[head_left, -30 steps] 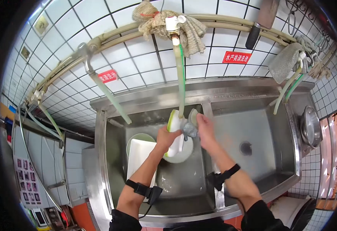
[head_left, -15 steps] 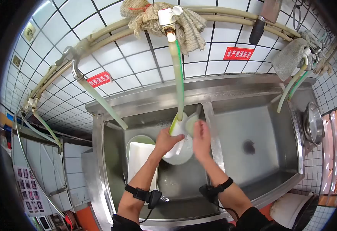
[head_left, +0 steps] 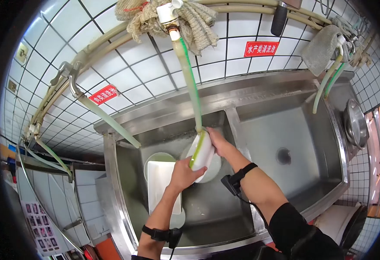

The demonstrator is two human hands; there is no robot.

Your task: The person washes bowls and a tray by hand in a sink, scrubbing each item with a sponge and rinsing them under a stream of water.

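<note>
A white dish with a green rim [head_left: 204, 152] is tilted on edge in the left sink basin [head_left: 218, 212], just under the hose end. My left hand [head_left: 184, 174] grips its near end, thumb on the white side. My right hand [head_left: 219, 141] is closed round the far end, its fingers partly hidden by the dish. The pale hose [head_left: 187, 82] hangs from a white tap and reaches the dish's upper edge. Below the dish lies a round whitish bowl or plate [head_left: 215, 168], partly covered.
Left of my hands, a white rectangular tray [head_left: 156, 190] rests over round pale dishes. A metal divider [head_left: 241, 143] separates the right basin [head_left: 304, 173] with its drain. Another hose [head_left: 109, 121] hangs at left. Metal bowls [head_left: 355, 123] sit at far right.
The dish has turned so its green rim and outer side show. My right hand has moved from beside it, where it held something blurred and pale green, onto its far end. The view has shifted.
</note>
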